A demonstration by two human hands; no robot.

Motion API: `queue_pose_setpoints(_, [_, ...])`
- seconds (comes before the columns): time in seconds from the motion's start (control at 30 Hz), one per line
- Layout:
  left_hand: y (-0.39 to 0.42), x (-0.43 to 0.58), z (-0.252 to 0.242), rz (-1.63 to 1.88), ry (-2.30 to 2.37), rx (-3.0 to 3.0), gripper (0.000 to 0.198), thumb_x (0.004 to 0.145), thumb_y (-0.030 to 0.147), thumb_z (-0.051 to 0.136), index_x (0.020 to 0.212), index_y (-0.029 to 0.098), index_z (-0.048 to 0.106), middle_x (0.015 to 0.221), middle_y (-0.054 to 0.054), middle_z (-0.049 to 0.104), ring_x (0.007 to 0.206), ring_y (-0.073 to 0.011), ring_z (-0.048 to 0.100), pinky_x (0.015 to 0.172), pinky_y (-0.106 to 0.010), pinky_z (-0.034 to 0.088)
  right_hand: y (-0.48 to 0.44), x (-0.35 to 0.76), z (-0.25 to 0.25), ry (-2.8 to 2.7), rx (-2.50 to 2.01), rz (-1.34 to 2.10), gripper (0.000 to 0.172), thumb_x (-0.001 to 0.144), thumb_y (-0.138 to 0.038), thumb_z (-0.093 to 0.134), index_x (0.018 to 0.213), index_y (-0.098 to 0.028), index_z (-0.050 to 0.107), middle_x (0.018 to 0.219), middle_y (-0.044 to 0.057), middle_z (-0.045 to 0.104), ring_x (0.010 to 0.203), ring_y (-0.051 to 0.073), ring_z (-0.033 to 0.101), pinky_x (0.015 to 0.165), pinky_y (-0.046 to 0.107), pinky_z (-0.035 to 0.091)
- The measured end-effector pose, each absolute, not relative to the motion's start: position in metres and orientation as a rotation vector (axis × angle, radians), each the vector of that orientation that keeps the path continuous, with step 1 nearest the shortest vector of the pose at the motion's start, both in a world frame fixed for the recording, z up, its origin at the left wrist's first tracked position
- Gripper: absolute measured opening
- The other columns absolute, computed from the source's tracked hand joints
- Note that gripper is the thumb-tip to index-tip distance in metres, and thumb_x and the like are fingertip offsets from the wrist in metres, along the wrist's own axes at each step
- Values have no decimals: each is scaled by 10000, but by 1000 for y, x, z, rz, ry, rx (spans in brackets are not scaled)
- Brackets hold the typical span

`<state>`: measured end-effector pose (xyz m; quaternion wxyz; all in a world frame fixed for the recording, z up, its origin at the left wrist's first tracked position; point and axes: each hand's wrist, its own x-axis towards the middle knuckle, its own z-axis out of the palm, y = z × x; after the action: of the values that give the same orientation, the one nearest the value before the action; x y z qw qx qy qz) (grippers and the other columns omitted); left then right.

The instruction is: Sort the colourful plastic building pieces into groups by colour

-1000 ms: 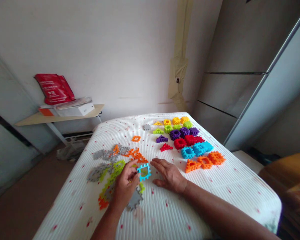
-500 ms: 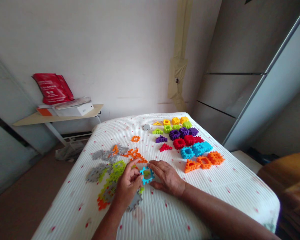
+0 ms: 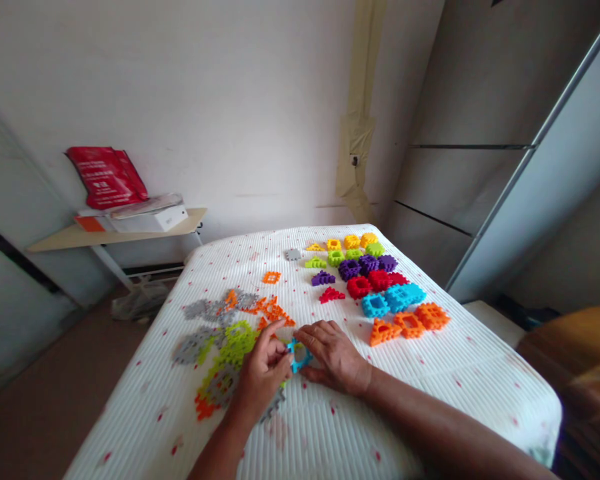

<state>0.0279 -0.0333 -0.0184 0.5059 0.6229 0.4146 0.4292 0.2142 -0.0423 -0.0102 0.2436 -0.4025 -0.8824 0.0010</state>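
Both the left hand (image 3: 263, 375) and right hand (image 3: 338, 357) pinch the blue square piece (image 3: 297, 353) beside the loose pile (image 3: 225, 350); gripping opposite toothed edges evenly should steady it.

No text, number or brand can be read here. The red bag (image 3: 106, 177) on the shelf (image 3: 55, 239) by the wall carries white print across its face, but the print is too small and blurred to make out a single character. The white box (image 3: 153, 218) lying just beside the bag shows nothing legible on its side either.
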Motion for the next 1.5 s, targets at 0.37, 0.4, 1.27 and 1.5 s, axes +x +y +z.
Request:
queue_pose_setpoints(0.37, [-34,21,-14,1114,1068,1493,527,777,309,549,1269,222,383,781,22,623,562,-107,590,547,-239,490,-38,254,19,-2337,-1259,-58,496,745,-363,631,1182,-161,510,1095,110,602,994,260,494,873,418,349])
queue_pose_setpoints(0.4, [-34,21,-14,1112,1070,1497,515,779,312,547,1261,220,390,782,20,623,563,-108,591,548,-242,492,-38,259,24,-2345,-1277,-58,496,739,-365,639,1174,-161,516,1094,110,600,998,262,492,873,418,353])
queue_pose_setpoints(1.27, [-30,19,-19,1104,1062,1540,380,810,307,533,1168,205,458,771,8,606,583,-118,578,575,-250,480,-7,351,75,-2513,-1909,-5,320,644,-226,635,963,-196,631,978,64,638,925,223,558,772,290,398])
queue_pose_setpoints(1.5, [-30,18,-18,1096,1072,1537,391,802,318,536,1170,207,465,781,3,610,582,-122,583,576,-256,481,-4,347,69,-2538,-1985,56,297,653,-229,623,949,-212,640,973,63,637,923,222,560,765,291,395])
